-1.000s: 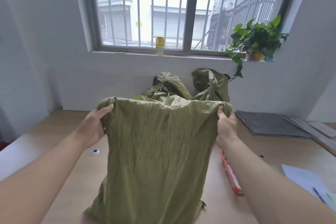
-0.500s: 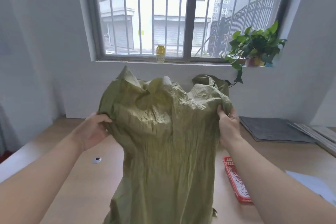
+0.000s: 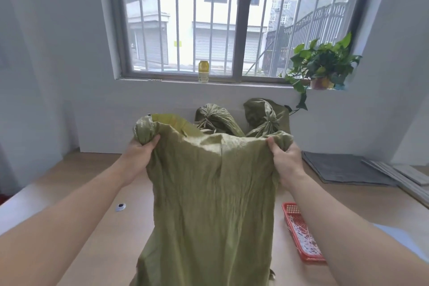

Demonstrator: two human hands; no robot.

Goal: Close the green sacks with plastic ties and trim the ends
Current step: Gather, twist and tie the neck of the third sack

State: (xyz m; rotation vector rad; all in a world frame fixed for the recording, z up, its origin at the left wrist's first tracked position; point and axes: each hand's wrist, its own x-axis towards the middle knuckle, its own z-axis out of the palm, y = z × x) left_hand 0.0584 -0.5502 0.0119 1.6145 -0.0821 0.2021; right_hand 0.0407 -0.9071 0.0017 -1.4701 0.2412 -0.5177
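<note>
A crumpled green sack [image 3: 209, 193] stands upright on the wooden table in front of me, its mouth open at the top. My left hand [image 3: 139, 153] grips a bunched wad of the sack's rim at its left corner. My right hand [image 3: 283, 158] grips the rim at the right corner. Behind it, two tied green sacks [image 3: 216, 118] [image 3: 267, 116] lean against the wall. A red basket [image 3: 299, 232] holding white plastic ties lies on the table to the right, partly hidden by my right forearm.
A small round black-and-white object [image 3: 120, 206] lies on the table to the left. Grey mats [image 3: 341, 169] and flat boards sit at the back right, white paper [image 3: 399, 237] at the right edge. A yellow bottle [image 3: 203, 71] and a potted plant [image 3: 322, 69] stand on the windowsill.
The sack's puffed-up top has dropped lower and its mouth has opened. My left hand has gathered the left rim into a wad. The two tied sacks behind show again.
</note>
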